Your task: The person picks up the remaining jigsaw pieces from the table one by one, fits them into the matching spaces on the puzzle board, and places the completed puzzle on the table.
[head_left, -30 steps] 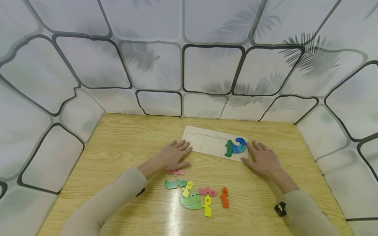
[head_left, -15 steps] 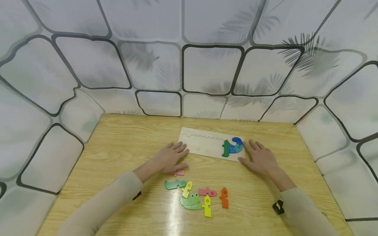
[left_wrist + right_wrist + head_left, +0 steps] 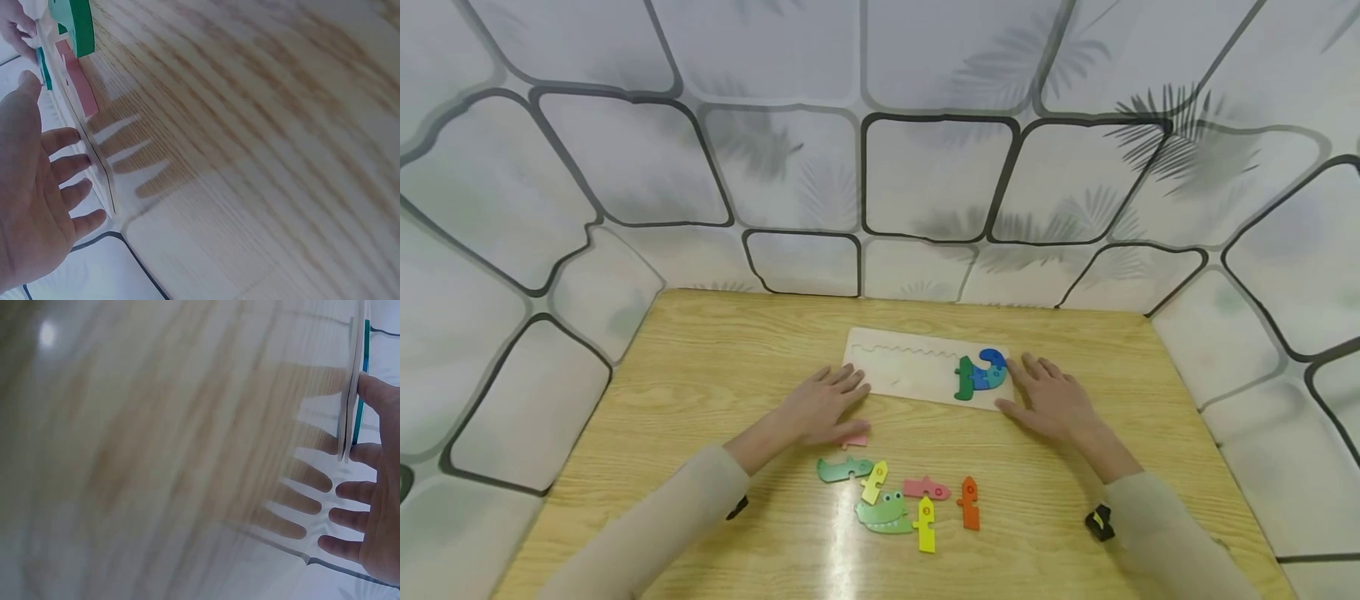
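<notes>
A pale wooden puzzle board [image 3: 917,375] lies flat on the table, slightly slanted. At its right end sit a dark green piece [image 3: 963,379] and joined blue pieces [image 3: 990,375]. My left hand [image 3: 820,408], fingers spread, touches the board's left end; its thumb lies over part of a pink piece [image 3: 855,440]. At the right end my right hand [image 3: 1056,402] rests with straight fingers against the edge, the thumb at the near corner. In the right wrist view the thumb touches the board [image 3: 350,394]. Neither hand grips anything.
Nearer me lie loose puzzle pieces: a green tail [image 3: 845,470], a crocodile head [image 3: 883,513], two yellow pieces [image 3: 927,525], another pink piece [image 3: 927,488] and an orange piece [image 3: 970,503]. A patterned wall [image 3: 917,267] stands behind the table [image 3: 722,333].
The board has slid left and slightly toward me, its right end turning a little, with both hands moving along with it. The loose pieces have stayed in place.
</notes>
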Available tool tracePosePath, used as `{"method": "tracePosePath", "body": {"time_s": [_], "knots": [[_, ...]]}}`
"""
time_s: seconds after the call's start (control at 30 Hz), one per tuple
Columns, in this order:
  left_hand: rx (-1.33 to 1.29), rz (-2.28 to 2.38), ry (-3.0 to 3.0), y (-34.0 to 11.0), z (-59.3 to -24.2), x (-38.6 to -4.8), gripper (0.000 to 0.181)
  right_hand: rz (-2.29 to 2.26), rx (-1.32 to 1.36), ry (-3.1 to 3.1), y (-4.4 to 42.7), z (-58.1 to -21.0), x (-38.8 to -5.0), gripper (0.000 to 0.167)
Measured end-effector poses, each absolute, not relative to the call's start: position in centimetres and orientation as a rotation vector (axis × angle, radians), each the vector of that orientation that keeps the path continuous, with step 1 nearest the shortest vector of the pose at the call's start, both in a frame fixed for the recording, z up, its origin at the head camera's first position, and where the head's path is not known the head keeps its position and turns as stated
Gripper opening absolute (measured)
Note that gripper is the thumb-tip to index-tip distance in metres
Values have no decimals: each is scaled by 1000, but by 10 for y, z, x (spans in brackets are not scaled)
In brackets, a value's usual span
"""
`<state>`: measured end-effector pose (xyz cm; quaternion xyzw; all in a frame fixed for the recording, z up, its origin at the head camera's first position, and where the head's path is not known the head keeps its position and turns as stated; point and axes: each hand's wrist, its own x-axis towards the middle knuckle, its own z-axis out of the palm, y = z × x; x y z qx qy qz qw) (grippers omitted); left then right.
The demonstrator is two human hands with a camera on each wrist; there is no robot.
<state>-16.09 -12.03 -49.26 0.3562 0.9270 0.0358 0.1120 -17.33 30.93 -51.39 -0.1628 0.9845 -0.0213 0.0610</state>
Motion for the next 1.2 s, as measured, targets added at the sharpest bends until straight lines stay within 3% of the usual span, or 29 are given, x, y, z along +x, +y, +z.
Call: {"method": "tracePosePath", "body": {"time_s": [0.9, 1.2], "knots": [[1035, 105, 2758, -131, -492, -139, 79, -42, -526, 2977, 298, -514, -170, 88], [1054, 144, 2762, -132, -493, -131, 73, -44, -545, 2988, 299, -512, -166, 87]]}}
